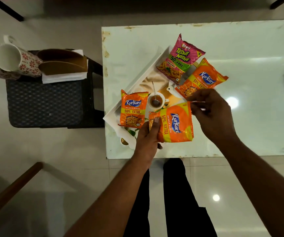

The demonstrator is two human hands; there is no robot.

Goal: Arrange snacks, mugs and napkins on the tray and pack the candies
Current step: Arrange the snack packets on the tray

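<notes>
Orange packets [173, 124], three (pink packet [180, 59], one)

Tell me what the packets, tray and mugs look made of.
The packets: thin plastic film with a glossy finish; they are printed, crinkled and catch glints of light. The tray: probably plastic or melamine, with a smooth white rim and a picture printed on its floor. The mugs: likely glazed ceramic, with thick white walls and a red flower pattern.

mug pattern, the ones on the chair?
Mugs: white with a red flower print; head view shows it.
</notes>
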